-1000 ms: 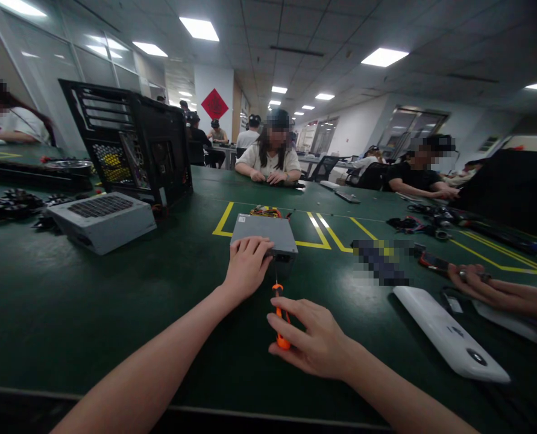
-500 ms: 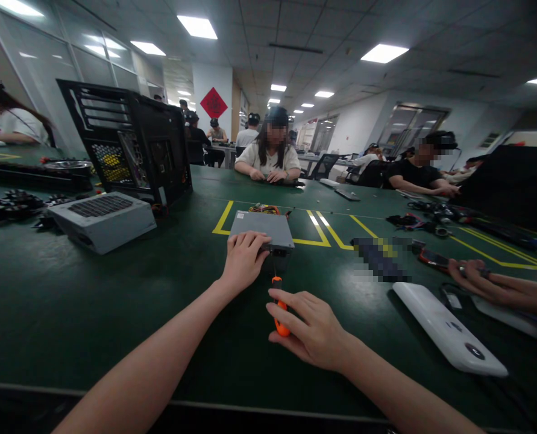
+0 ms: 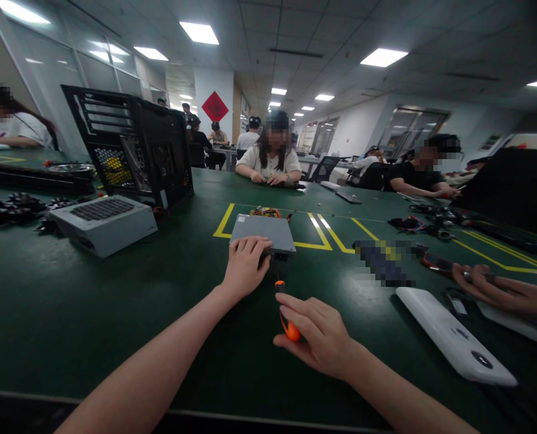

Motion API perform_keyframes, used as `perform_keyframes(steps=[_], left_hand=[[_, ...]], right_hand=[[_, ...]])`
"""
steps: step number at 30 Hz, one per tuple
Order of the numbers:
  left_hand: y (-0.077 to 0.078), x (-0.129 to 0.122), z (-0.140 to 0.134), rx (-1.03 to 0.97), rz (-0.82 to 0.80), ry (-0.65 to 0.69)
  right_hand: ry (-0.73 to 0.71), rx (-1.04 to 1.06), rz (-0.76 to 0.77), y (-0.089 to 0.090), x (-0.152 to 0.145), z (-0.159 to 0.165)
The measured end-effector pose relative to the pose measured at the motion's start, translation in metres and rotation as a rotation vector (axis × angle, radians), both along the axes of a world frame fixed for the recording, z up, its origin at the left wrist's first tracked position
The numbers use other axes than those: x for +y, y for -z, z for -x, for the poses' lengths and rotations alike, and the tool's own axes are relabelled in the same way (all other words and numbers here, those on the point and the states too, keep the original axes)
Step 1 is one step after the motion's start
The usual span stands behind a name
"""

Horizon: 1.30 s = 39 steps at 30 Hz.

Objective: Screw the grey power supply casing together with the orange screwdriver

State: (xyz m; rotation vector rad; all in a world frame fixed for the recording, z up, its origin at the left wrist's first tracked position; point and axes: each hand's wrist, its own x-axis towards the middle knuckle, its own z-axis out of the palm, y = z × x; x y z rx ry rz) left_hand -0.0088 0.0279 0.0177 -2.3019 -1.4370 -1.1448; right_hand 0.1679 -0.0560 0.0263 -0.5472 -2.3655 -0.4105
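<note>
We lay our left hand (image 3: 246,266) palm-down on the grey metal box (image 3: 264,226) at the middle of the green tabletop (image 3: 232,361), its grip clasping the near edge, fingers on top, thumb at the near face. Our right hand (image 3: 322,337), angled in from the near right, has its grip pinching an orange-handled screwdriver (image 3: 292,332), shaft aimed at the box; whether the tip touches, we cannot tell

No word or number can be read. A red diamond sign (image 3: 214,106) on the white pillar (image 3: 205,82) carries a dark marking (too blurred to make out). A small pale label (image 3: 241,219) sits at the far left corner of the grey metal box (image 3: 268,228), illegible; the white device (image 3: 435,318) bears a dark mark (image 3: 462,333), equally unreadable.
</note>
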Motion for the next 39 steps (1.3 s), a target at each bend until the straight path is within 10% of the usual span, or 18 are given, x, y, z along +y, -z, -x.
perform_keyframes(steps=[39], left_hand=[[-0.001,-0.002,-0.001,-0.003,-0.001,-0.006]], right_hand=[[0.01,-0.044,0.039,-0.001,-0.001,0.003]])
